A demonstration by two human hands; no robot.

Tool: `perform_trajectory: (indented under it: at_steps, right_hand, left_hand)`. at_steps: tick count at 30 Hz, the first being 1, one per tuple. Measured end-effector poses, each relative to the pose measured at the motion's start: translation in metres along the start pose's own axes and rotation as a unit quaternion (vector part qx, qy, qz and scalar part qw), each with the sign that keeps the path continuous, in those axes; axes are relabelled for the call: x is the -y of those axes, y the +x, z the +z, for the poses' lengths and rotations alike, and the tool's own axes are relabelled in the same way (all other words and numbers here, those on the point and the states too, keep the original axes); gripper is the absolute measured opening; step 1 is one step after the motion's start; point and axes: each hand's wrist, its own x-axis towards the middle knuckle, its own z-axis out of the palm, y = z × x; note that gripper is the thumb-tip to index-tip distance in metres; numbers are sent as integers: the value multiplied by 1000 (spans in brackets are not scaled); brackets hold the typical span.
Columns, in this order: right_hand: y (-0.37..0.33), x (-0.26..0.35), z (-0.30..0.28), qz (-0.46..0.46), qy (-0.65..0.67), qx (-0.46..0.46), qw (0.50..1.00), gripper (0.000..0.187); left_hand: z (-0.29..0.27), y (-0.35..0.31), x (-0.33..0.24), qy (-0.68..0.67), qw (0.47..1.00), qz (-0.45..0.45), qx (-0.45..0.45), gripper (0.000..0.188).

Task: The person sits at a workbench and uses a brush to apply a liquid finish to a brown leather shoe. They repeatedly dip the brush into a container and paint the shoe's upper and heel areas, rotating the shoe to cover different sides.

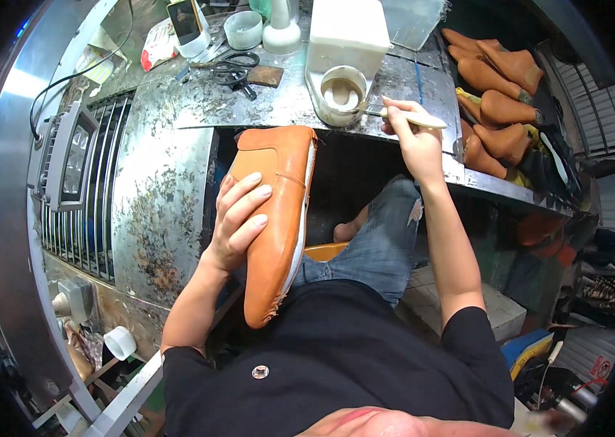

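Note:
An orange-brown leather shoe upper [275,255], with a pale strip along its bottom edge, is held upright above my lap, toe pointing toward me. My left hand [238,222] grips it from the left side, fingers spread across the leather. In my right hand [415,138] is a brush [427,121] with a pale handle, pinched between thumb and fingers. Its working end lies beside the rim of a whitish cup [338,115] with liquid in it; the bristles are hard to make out. The cup stands at the bench's front edge, against a white box-shaped container [349,33].
Several orange-brown shoe uppers [508,109] lie on the right side. Scissors [238,62], a phone [185,22], a clear bowl [243,30] and a white bottle [281,36] sit on the stained metal bench [155,197]. A lamp [74,156] stands at the left beside a grille.

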Motion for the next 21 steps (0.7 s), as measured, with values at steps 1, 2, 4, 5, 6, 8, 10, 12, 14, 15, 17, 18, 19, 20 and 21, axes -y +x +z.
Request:
perform_trajectory:
  at_steps: [1,2,4,5,6,8,10,12,14,15,17,18,19,20,21]
  right_hand:
    - [-7,3,1,46,84,-14,995,28]
    - [-15,9,-1,83,179,-19,980,32]
    - [-29,24,8,75,210,-16,975,32]
    - [-34,31,15,71,225,-16,972,33]
    - [-37,37,22,47,202,-1,978,33]
    - [-37,44,35,46,189,0,981,32]
    - [-36,46,44,37,191,0,981,30]
    - [-37,46,49,26,178,17,984,30]
    - [-40,47,52,16,169,25,985,29]
    - [-42,46,54,7,169,29,985,29]
    - [-47,43,56,-10,169,37,985,29]
    - [-50,44,57,-12,167,37,985,30]
    - [-52,45,59,-14,165,37,986,30]
    - [-55,46,60,-16,163,37,986,31]
    - [-58,46,61,-14,161,37,986,31]
  left_hand:
    - [2,0,0,3,1000,0,-3,49]
    - [5,0,-2,6,1000,-1,-8,49]
    - [9,0,-4,11,1000,1,-14,48]
    - [11,-1,-4,12,1000,5,-17,48]
    - [11,1,-4,24,1000,9,-11,56]
    - [9,4,-7,63,998,16,10,79]
    - [7,7,-8,84,996,21,30,96]
    - [5,5,-9,82,996,21,36,98]
    - [4,7,-10,86,996,20,35,100]
    - [4,8,-11,89,995,19,32,102]
    - [3,8,-11,91,995,18,29,104]
    - [3,8,-10,91,995,17,27,104]
    - [3,7,-10,92,995,17,25,105]
    - [4,6,-9,93,995,16,23,105]
    - [4,5,-8,94,995,14,24,105]
